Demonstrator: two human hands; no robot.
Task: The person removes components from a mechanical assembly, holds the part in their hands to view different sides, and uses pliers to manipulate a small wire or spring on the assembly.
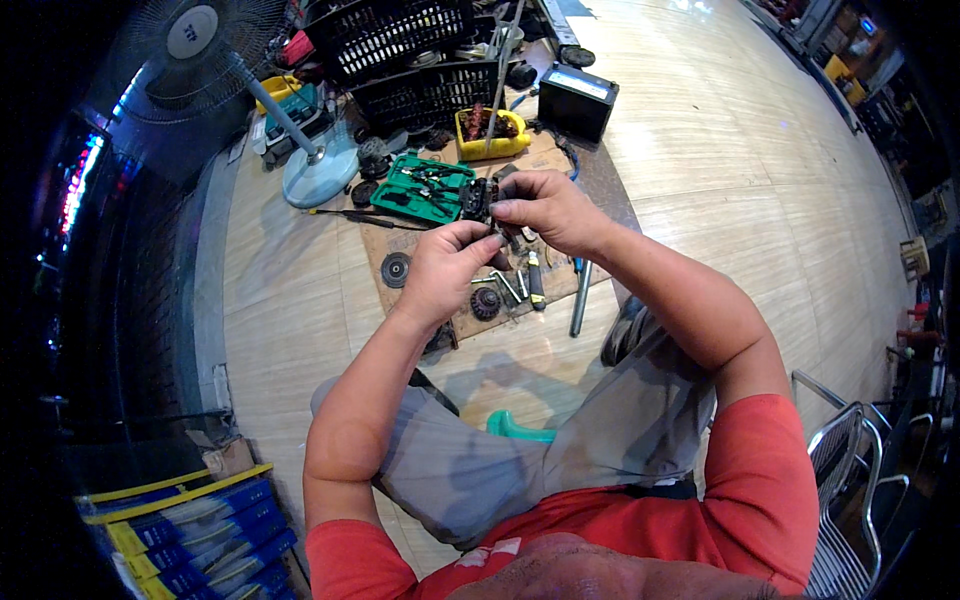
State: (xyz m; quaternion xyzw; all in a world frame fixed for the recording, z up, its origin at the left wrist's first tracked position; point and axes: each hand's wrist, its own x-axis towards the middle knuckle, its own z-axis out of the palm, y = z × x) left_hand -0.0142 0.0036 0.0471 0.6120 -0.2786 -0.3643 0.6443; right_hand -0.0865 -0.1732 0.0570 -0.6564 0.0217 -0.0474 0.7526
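- Clock directions start from the dark mechanical part (478, 198), which is held off the floor (720, 210) between the two hands.
- The right hand (550, 212) comes in from 4 o'clock, its grip narrow, thumb and fingers pinching the part's near edge.
- The left hand (448, 265) comes from 7, also narrow, and looks to be pinching the lower end, probably to steady it (two supports suit a small piece).
- A brown sheet (380, 240) lies underneath, perhaps to protect the floor and collect loose pieces.
- The green tool case (420, 187) lies spread at 9, likely so its tools are easy to reach; at 5 are the black-and-yellow-handled tool (536, 282) and a metal bar (581, 302).
- A toothed round part (485, 303) sits at 6, a dark disc (395, 269) at 8, apparently set aside.
- Fingers cover much of the held part, so its shape and exact contact points are unclear.
- The yellow container (490, 148) at 12 has reddish-brown contents, too blurred to identify.
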